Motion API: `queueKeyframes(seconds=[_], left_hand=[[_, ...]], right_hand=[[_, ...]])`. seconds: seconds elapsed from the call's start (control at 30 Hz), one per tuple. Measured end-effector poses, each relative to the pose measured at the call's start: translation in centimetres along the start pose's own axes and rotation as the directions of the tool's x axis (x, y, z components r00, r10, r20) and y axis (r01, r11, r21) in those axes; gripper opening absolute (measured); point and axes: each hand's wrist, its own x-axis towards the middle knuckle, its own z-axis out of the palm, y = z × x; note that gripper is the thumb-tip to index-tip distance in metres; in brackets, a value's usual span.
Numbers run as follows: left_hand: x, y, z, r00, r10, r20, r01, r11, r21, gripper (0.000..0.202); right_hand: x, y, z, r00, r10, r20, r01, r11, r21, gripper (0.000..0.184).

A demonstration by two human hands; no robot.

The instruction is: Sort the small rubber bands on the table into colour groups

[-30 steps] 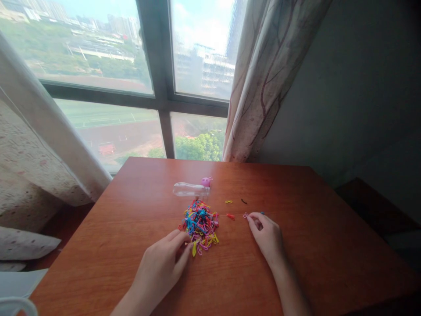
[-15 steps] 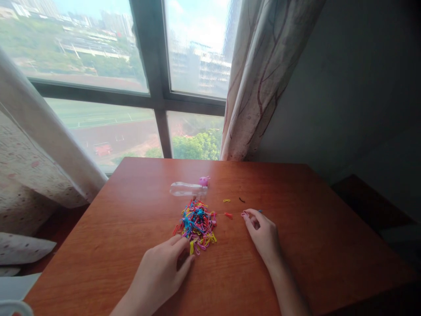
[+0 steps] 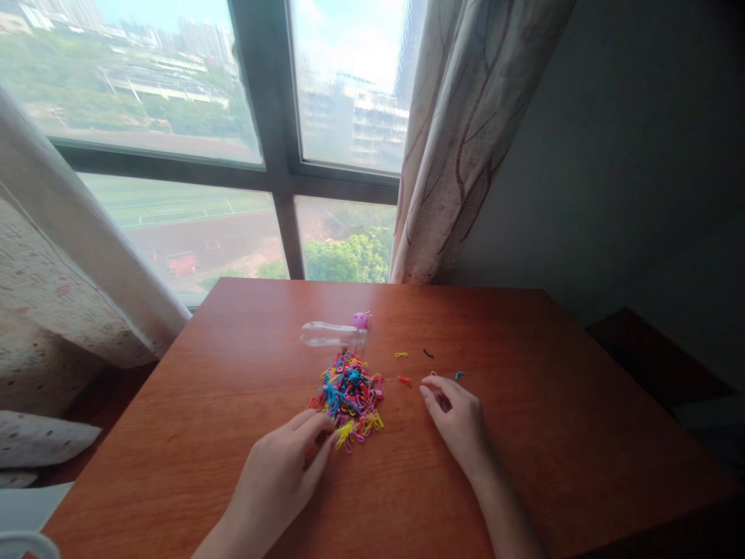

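Multicoloured rubber-band pile (image 3: 349,392) on red-brown wooden table (image 3: 233,404); left hand (image 3: 279,477) loosely open, fingertips touching pile's near edge; right hand (image 3: 459,419) curled, grip indeterminate.

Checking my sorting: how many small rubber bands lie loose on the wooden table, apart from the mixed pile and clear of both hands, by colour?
yellow rubber band: 1
black rubber band: 1
red rubber band: 1
blue rubber band: 1
Total: 4
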Motion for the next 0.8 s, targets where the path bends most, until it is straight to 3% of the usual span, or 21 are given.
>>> queueKeyframes(seconds=[0.47, 0.63, 0.8], left_hand=[[0.1, 0.0, 0.0, 0.999, 0.011, -0.035, -0.015, 0.993, -0.118, 0.014], [0.5, 0.3, -0.1, 0.997, 0.024, -0.071, -0.039, 0.976, -0.214, 0.014], [1.2, 0.9, -0.1, 0.997, 0.065, -0.051, -0.077, 0.96, -0.269, 0.015]], right_hand=[[-1.6, -6.9, 2.4, 0.96, -0.134, 0.247, 0.088, 0.978, 0.187, 0.012], [-1.8, -7.9, 2.9, 0.95, -0.148, 0.274, 0.078, 0.965, 0.252, 0.011], [-1.9, -8.2, 3.2, 0.925, -0.214, 0.314, 0.11, 0.942, 0.317, 0.025]])
